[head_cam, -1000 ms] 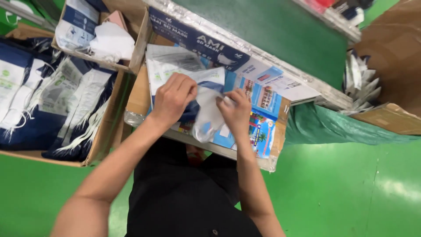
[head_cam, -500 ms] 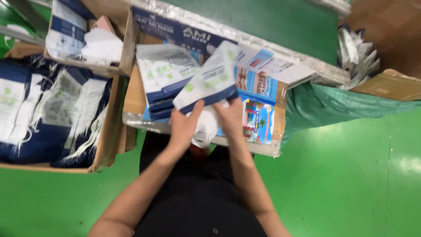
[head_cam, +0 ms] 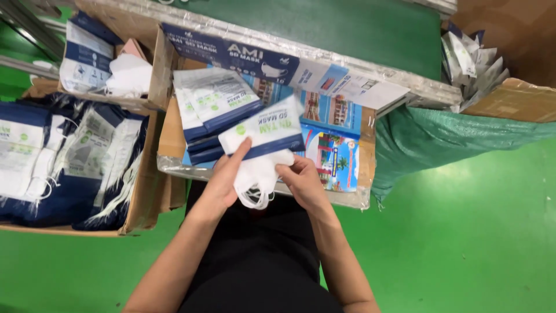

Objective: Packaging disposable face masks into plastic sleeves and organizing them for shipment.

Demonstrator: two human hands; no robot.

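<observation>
Left hand (head_cam: 223,177): pinches the flat white-and-navy plastic pouch (head_cam: 263,130), steadying its open edge.
Right hand (head_cam: 301,177): pinches white folded fabric masks (head_cam: 258,177), aligned with the pouch mouth.
Stack: matching pouches (head_cam: 211,107) within reach.

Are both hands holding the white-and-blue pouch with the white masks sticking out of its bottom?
Yes: the left hand and right hand both grip the pouch, with white masks hanging out below.
</observation>
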